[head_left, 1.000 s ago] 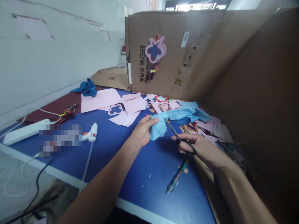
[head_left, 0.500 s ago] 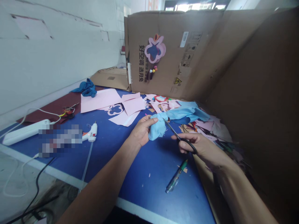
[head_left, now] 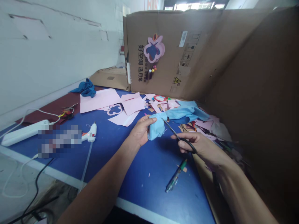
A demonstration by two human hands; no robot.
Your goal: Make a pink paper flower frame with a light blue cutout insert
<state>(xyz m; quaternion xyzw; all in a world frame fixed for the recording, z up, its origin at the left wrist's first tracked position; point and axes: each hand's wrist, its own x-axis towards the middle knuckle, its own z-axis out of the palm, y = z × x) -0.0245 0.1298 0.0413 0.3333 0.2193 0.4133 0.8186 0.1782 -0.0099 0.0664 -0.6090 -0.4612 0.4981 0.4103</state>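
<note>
My left hand (head_left: 141, 130) is closed on a bunched end of light blue cloth (head_left: 157, 128), thumb on top. The cloth's longer part (head_left: 187, 112) trails right over the paper scraps. My right hand (head_left: 192, 143) grips black-handled scissors (head_left: 171, 129), fingers in the loops, and their blades reach the cloth beside my left hand. Whether the blades are apart or together at the cloth I cannot tell. A pen with a green end (head_left: 177, 175) lies on the blue table (head_left: 137, 199) below my right hand.
A white glue gun (head_left: 90, 134) and a power strip (head_left: 25, 132) with cables lie at left. Pink paper sheets (head_left: 100, 100) and dark blue cloth (head_left: 86, 88) are farther back. Cardboard walls (head_left: 168, 71) stand behind and right, with a pink flower cutout (head_left: 160, 56) on the back one.
Both hands, the cloth and the scissors keep nearly the same pose. The whole view has shifted very slightly.
</note>
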